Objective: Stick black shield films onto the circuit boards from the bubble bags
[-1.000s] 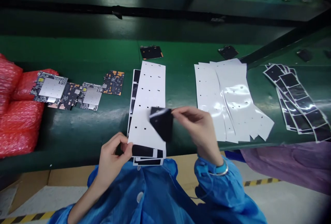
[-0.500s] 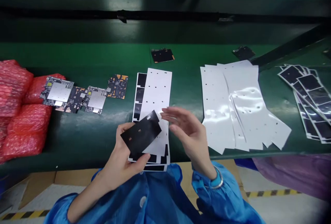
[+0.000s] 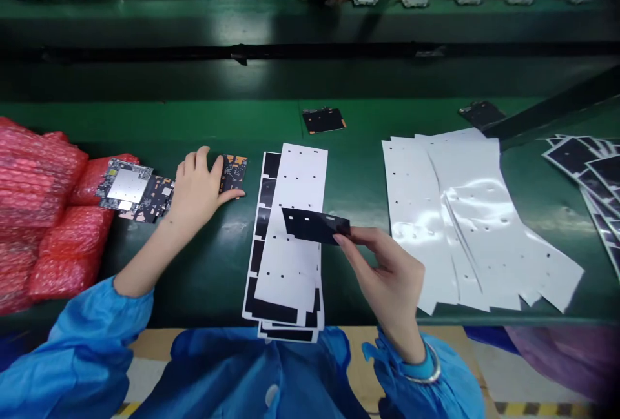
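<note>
Fingers of the right hand (image 3: 390, 277) pinch one thin black rectangular sheet (image 3: 317, 226) at its edge, above one long white strip (image 3: 305, 193); three small openings pierce it. Fingers of the left hand (image 3: 196, 186) spread at one orange-patched black circuit board (image 3: 235, 170), any grip unclear, on the green bench (image 3: 356, 173).

Stacked sheets (image 3: 285, 257) lie between circuit boards (image 3: 130, 186), left, and spread sheets (image 3: 460, 225), right.

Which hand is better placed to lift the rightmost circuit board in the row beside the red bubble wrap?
Likely the left hand: its spread thumb and index finger reach that circuit board, while the right hand is farther away and pinches a black film piece.
</note>
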Demonstrator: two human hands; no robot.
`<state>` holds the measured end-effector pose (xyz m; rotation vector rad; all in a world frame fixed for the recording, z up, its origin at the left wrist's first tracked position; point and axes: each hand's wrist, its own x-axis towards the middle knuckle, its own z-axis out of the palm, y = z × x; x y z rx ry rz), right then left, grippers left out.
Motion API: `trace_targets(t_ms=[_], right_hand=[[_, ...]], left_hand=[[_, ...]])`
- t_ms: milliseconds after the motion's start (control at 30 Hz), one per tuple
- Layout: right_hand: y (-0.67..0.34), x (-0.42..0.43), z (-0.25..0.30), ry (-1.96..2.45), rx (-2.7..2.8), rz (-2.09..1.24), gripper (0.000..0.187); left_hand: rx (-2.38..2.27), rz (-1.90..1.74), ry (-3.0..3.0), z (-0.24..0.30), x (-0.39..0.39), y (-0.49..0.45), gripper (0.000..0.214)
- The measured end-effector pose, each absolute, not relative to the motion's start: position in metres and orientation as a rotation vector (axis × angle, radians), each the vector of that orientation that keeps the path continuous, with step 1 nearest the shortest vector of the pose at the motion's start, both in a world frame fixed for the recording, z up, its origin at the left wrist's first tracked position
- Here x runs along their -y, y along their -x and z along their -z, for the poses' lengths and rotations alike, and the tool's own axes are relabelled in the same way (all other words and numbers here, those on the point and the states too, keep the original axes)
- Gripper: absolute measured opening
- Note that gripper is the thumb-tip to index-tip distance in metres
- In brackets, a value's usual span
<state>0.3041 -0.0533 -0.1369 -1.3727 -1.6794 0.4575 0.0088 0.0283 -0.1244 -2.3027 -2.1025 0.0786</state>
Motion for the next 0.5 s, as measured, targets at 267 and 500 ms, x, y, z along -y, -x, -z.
trace_targets(t_ms=[267,500], right_hand=[[-0.307,0.051,0.138,1.406,1.655,-0.420,0.004],[-0.307,0.051,0.120,1.343,1.398,-0.794,0.007]], left_hand=[[2.290,0.092,2.169,0.141,-0.010,-0.010,0.101],[1.947,1.033,2.393,0.130,0.028,0.002,0.104]])
